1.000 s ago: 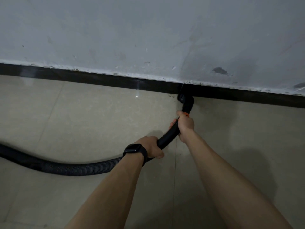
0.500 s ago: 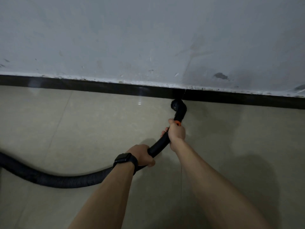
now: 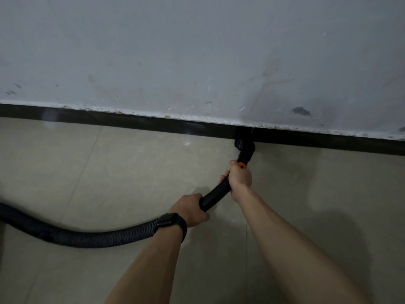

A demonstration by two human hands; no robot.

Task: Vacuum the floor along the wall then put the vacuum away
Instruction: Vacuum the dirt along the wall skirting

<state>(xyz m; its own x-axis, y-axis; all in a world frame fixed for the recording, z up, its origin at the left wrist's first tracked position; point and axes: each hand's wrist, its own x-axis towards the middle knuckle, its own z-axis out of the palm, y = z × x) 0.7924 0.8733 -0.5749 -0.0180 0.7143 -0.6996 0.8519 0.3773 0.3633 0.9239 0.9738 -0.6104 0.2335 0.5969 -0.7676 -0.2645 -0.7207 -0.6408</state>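
Glossy beige tile floor (image 3: 109, 172) under scuffed white wall (image 3: 197, 51), black baseboard (image 3: 109, 120) between. Vacuum nozzle (image 3: 244, 147) at one o'clock, against baseboard. Left hand (image 3: 190, 210) and right hand (image 3: 240, 177) curled tight round vacuum hose (image 3: 87, 235), trailing toward nine o'clock.

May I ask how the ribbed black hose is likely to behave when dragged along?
The ribbed hose probably bends freely and trails: it lies in a loose curve on the floor. The smooth tube gripped by the left hand and right hand looks rigid, likely steering the nozzle.

No legible text on vacuum hose (image 3: 87, 238), wristwatch (image 3: 167, 219) or wall (image 3: 197, 51).
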